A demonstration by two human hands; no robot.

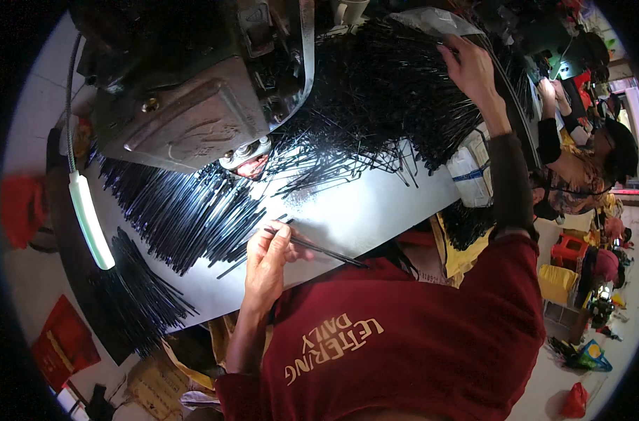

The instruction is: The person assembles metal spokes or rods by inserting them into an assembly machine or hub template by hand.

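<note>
Tube lamp (93, 221) glaring at left; tabletop (376, 221) bright, fisheye edges bent, corners black.

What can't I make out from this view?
Head view, all:
Right hand: whether it grips anything; its fingers overlap the dark pile of black rods.
Machine: its upper part, cut off by the top edge.
Mug: partly cut off by the same edge.
Co-worker's hands: too small to tell what they hold.

Black rods (182, 214) on pale tabletop (383, 219)
</note>
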